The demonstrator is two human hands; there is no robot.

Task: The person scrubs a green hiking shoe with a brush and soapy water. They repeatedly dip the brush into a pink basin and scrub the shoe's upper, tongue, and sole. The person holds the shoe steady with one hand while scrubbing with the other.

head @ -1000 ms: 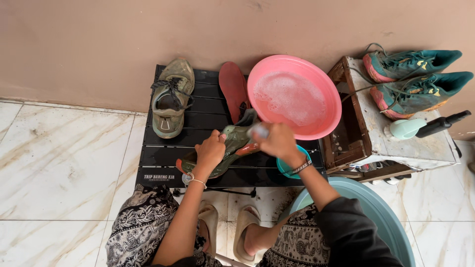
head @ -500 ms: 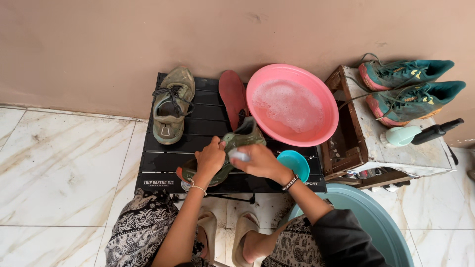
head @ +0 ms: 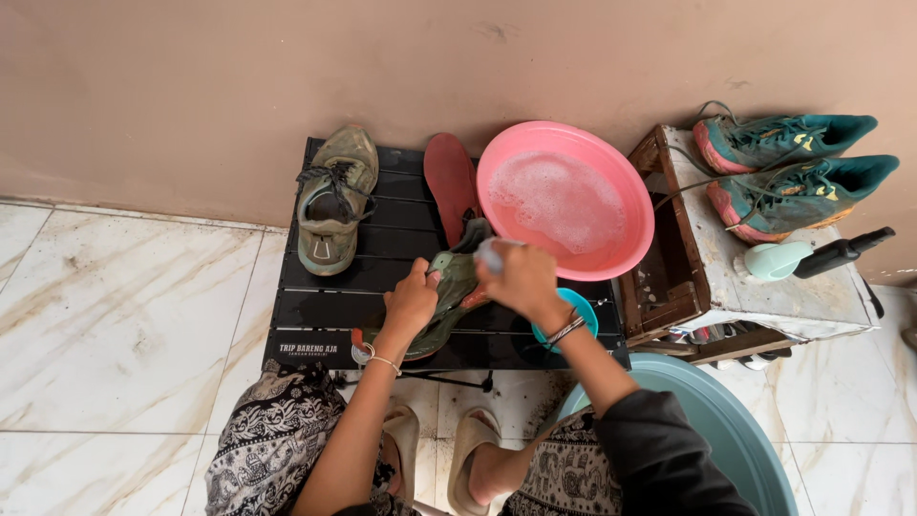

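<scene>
My left hand [head: 413, 304] is clamped on the near side of the muddy green shoe [head: 449, 298] that lies on the black counter [head: 325, 315]. The shoe's long way runs from near-left to far-right, toward the pink basin [head: 565, 199]. My right hand [head: 521, 279] is closed around a small brush [head: 487, 254], right on top of the shoe's far end, so it is the nearer hand there. Farther back, the other green shoe [head: 331, 201] and a red insole [head: 451, 177] rest apart.

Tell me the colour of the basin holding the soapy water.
Pink, a round basin on the black slatted table; head view.
</scene>
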